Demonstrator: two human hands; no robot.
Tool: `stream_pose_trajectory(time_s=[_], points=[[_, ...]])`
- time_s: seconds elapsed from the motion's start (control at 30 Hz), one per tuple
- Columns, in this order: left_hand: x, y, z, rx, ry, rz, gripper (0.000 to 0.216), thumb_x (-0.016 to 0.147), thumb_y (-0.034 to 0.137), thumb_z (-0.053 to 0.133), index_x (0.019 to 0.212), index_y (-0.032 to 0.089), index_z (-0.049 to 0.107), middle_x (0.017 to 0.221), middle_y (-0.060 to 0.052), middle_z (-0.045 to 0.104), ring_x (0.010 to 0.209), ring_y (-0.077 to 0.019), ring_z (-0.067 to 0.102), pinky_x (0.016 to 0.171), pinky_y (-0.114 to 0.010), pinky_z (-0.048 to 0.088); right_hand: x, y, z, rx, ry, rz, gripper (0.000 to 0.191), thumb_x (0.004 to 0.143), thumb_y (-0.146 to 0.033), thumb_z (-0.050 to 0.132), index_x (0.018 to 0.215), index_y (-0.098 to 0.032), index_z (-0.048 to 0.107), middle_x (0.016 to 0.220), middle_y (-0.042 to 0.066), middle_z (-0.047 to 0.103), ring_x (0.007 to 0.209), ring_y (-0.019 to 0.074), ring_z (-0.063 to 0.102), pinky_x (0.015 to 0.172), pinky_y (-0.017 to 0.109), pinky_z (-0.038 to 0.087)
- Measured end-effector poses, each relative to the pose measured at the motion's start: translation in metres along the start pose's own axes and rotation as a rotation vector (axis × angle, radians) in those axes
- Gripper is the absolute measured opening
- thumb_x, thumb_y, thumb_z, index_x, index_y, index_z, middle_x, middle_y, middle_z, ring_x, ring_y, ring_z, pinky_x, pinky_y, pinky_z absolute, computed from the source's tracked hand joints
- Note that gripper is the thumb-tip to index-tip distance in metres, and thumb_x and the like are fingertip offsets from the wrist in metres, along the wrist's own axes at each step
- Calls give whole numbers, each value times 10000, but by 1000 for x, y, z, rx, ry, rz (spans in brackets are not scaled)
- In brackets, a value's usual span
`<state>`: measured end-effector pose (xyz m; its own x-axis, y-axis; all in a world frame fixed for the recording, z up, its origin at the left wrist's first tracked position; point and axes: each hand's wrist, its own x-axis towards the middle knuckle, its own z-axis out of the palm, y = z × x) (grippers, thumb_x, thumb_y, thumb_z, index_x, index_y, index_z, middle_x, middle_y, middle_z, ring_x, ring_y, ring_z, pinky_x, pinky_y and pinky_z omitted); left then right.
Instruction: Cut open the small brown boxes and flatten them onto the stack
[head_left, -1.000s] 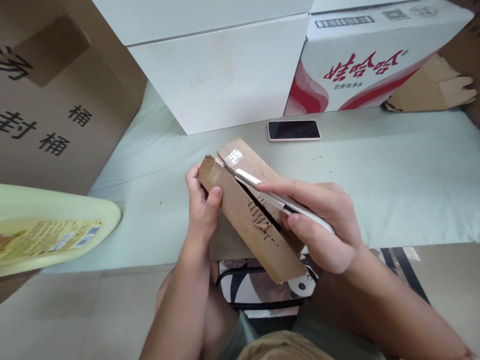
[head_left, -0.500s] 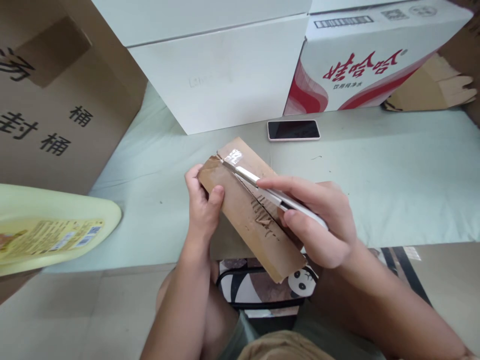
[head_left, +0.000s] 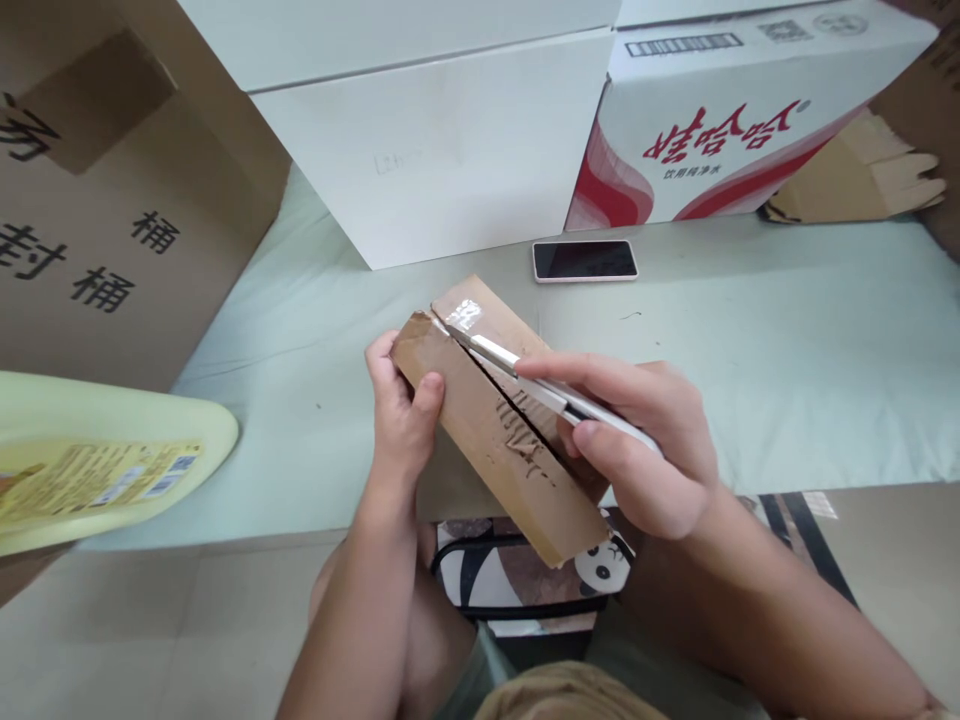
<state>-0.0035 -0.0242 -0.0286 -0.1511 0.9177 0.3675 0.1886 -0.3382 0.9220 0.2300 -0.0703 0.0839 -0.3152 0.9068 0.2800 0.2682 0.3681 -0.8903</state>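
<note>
A small brown cardboard box (head_left: 487, 440) sealed with clear tape is held tilted above my lap. My left hand (head_left: 401, 415) grips its far left end, thumb on top. My right hand (head_left: 637, 440) holds a white utility knife (head_left: 540, 385), index finger laid along its back. The blade lies in the centre seam between the two top flaps, with its tip close to the far end of the box. The seam is split open along most of its length, and torn tape shows on the left flap.
A pale green mat (head_left: 750, 340) covers the floor ahead. On it lie a phone (head_left: 585, 260), a white box (head_left: 442, 130), a red-and-white printed carton (head_left: 720, 120) and a large brown carton (head_left: 112, 200). A yellow bottle (head_left: 97, 460) lies at left. A panda-print bag (head_left: 525, 580) sits under the box.
The knife slid slightly toward the far end of the seam and then back a little. The box and my left hand have hardly moved.
</note>
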Motion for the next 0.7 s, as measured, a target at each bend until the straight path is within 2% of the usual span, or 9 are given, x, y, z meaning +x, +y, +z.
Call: stream_pose_trajectory(time_s=[0.13,0.4,0.7], points=[[0,2,-1,4,-2,4,787,805,862,658,1279,262,473,1164,-75,577,1024,-241,632,879,-386,554,1,0,-1,27,-29,-5,427,846,-229,496,1210,-188,715,613,-34,621,500,136,558,515,259,490],[1,4,0,23,7,32,783,823,873,621,1278,253,481,1147,-75,578,984,-232,626,833,-381,547,2,1,-3,25,-98,-72,415,865,-231,511,1239,-176,682,619,-47,621,472,120,508,504,251,446],[0,3,0,15,16,26,788,813,873,636,1283,256,494,1138,-72,583,995,-238,625,853,-390,545,0,1,-2,63,-44,-85,392,851,-249,546,1189,-186,737,643,-27,652,468,120,503,480,256,429]])
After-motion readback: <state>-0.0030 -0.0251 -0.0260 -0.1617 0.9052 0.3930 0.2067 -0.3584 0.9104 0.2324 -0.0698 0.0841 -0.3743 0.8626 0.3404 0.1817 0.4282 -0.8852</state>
